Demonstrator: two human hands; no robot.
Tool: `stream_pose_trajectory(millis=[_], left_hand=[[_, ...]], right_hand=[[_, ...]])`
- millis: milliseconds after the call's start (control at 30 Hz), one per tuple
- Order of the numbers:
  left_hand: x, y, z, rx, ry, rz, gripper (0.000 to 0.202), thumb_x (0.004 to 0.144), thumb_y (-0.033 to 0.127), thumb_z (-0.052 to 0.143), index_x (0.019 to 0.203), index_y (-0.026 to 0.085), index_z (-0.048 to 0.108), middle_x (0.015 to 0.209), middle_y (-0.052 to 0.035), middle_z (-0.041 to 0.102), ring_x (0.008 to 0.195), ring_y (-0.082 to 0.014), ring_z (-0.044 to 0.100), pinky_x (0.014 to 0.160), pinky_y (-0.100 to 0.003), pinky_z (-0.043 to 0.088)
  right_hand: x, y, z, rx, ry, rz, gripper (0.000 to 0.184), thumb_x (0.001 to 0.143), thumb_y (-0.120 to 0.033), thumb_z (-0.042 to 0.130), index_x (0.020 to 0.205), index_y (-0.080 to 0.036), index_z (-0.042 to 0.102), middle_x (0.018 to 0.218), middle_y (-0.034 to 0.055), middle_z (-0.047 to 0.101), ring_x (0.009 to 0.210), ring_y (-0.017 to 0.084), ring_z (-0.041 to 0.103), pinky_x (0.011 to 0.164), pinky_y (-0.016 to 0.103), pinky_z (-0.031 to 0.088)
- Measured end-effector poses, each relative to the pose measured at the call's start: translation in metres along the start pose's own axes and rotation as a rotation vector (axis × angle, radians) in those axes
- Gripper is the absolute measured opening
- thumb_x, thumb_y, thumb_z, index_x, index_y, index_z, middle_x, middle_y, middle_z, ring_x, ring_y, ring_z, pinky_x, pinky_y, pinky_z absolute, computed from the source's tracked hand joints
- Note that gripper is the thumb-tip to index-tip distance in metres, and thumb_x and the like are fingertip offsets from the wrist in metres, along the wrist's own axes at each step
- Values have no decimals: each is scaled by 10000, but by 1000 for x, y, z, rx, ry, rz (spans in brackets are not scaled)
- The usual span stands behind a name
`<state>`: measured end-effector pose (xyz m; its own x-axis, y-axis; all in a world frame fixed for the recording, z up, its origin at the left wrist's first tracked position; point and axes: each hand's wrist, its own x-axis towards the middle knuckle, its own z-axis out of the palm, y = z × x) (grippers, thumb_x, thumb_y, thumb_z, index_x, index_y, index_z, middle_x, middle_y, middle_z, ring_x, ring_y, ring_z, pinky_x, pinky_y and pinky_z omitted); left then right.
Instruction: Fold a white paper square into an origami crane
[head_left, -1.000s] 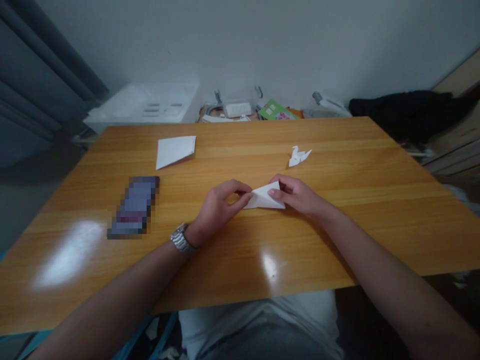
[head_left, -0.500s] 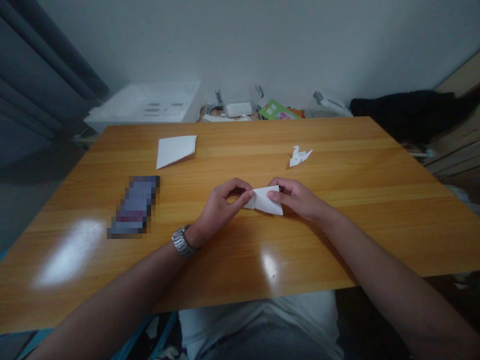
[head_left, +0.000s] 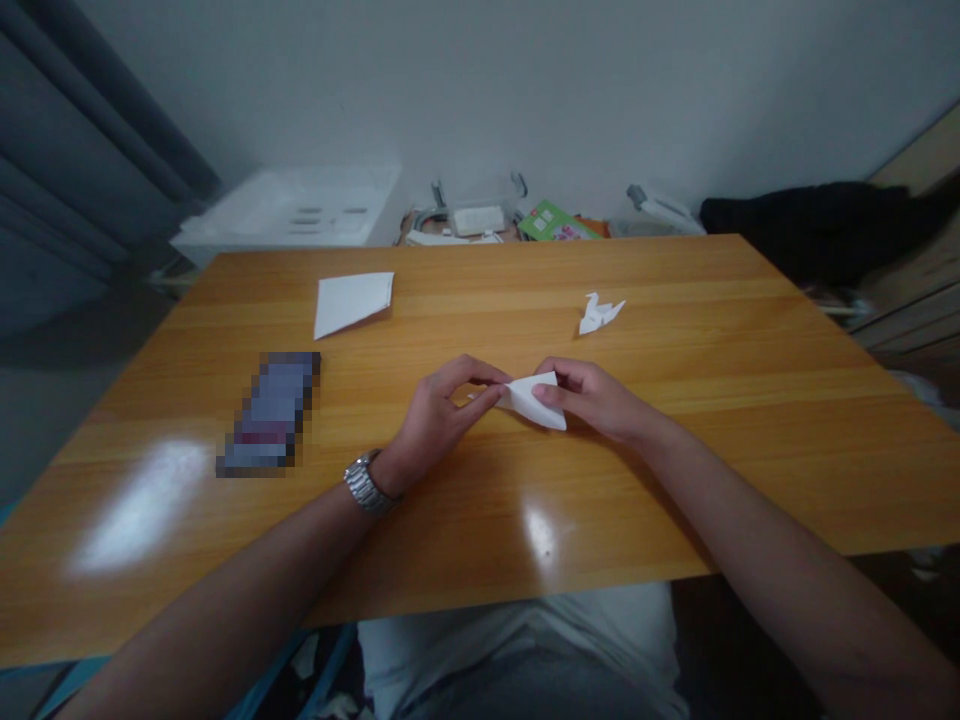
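Observation:
A small folded white paper (head_left: 534,402) is held just above the wooden table (head_left: 675,450), near its middle. My left hand (head_left: 439,415), with a metal watch on the wrist, pinches the paper's left tip between thumb and fingers. My right hand (head_left: 592,398) pinches the right side of the same paper, thumb on top. Both hands are closed on it.
A finished white paper crane (head_left: 598,313) sits at the back right of the table. A folded white sheet (head_left: 349,301) lies at the back left. A blurred dark flat object (head_left: 270,412) lies left of my hands. Clutter and a dark cloth (head_left: 810,220) lie beyond the far edge.
The paper has been turned and folded narrower between my fingers. My right thumb has shifted onto its upper edge. My hands stay in about the same place.

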<state>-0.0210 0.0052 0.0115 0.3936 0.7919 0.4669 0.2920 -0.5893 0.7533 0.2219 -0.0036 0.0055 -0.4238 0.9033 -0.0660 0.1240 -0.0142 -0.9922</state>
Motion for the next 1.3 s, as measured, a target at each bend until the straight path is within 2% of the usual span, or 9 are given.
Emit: stream_pose_trajectory(millis=[167,300,400,500,633,733,933,1100,1300], left_hand=[[0,-1,-1,24,-2,75,78,949,259,678,959,188,709,964,-46,727,915,-166,680,854,-309,553],[-1,-6,-3,126,-36,143,74,962,248,652,951,195,704,967,-48,718,930,-173,668,858,-318,541],[-2,-10,-4,249,-93,216,103,979,255,623,976,202,711,997,-62,711,953,-184,658,863,-325,528],[-2,-14,-7,337,-178,296,133,999,245,588,972,206,712,1023,-60,707,945,-178,650,847,-311,512],[0,-14,-12,440,-301,335,177,1024,254,541,993,211,709,1083,-60,705,971,-184,640,858,-314,494],[1,-13,-13,484,-397,354,214,1043,269,501,1041,208,706,1110,-68,708,983,-184,652,863,-309,496],[-1,-15,-10,531,-507,403,239,1050,283,488,1096,211,711,1187,-82,722,1017,-200,688,893,-328,524],[-2,-19,-8,469,-536,358,294,1042,273,503,1292,215,648,1240,-91,712,1082,-208,689,962,-348,533],[-6,-27,-4,524,-515,333,387,1026,328,537,1394,226,596,1362,-132,628,1229,-263,616,1063,-437,491]], right_hand=[[2,0,-1,-69,20,-51,329,890,-509,702,987,-203,629,806,-1,592,690,147,523,582,255,373],[3,1,-2,-102,52,-88,320,881,-478,716,1065,-227,638,936,27,652,813,179,598,695,284,462],[5,3,-3,-134,62,-117,353,877,-464,719,1138,-240,638,1044,44,675,911,200,631,806,323,500],[6,9,-4,-205,60,-132,371,893,-446,698,1189,-232,635,1058,50,677,889,197,629,798,330,500],[9,18,-4,-309,84,-151,383,912,-415,674,1242,-227,627,1029,52,683,863,200,626,781,340,503],[10,21,-4,-390,110,-164,359,913,-379,670,1239,-233,630,1079,64,703,923,218,645,818,358,510],[10,17,-6,-652,172,-206,313,888,-286,680,1195,-228,663,1040,70,712,868,222,634,777,355,484],[12,19,-8,-722,215,-234,256,877,-268,695,1129,-222,677,1044,77,704,925,241,633,801,365,474],[13,19,-8,-737,258,-213,206,867,-288,720,1055,-216,679,995,68,685,894,234,624,788,362,472]])
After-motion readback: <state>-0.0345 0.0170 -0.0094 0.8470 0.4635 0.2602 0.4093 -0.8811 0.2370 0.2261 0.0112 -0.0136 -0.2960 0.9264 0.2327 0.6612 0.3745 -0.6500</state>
